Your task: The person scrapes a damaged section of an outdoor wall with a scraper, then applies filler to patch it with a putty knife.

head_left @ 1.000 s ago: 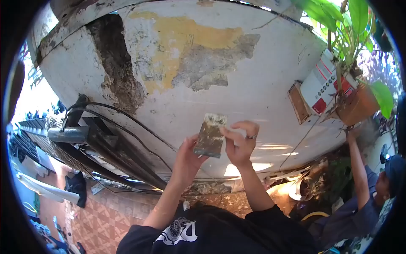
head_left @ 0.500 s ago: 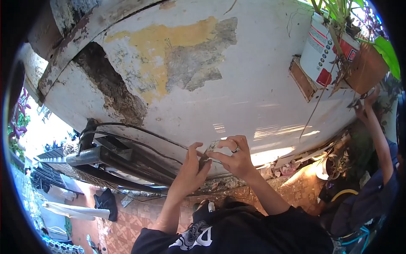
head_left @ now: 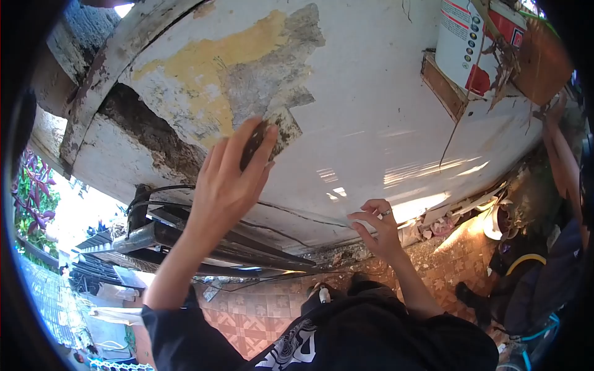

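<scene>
My left hand [head_left: 232,170] is raised to the wall, its fingers closed on a flat scraper [head_left: 286,133] with a pale, dark-speckled blade. The blade lies at the lower edge of a bare patch [head_left: 260,86] of grey and yellow where the white paint is gone. The scraper's dark part is partly covered by my fingers. My right hand [head_left: 378,230] hangs lower, near the foot of the white wall [head_left: 365,130], with its thumb and fingers apart and nothing between them. A ring shows on one of its fingers.
Black metal bars [head_left: 185,241] and loose cables [head_left: 284,209] run along the lower left wall. A deep broken hole [head_left: 139,123] opens at left. On the right, a wooden ledge [head_left: 442,86] carries a paint bucket [head_left: 458,46] beside a brown pot [head_left: 544,65]. Another person's arm [head_left: 560,148] reaches near it.
My hands have parted. The left has carried the scraper up and left to the bare patch; the right has moved a little right and released it. The view has shifted slightly.
</scene>
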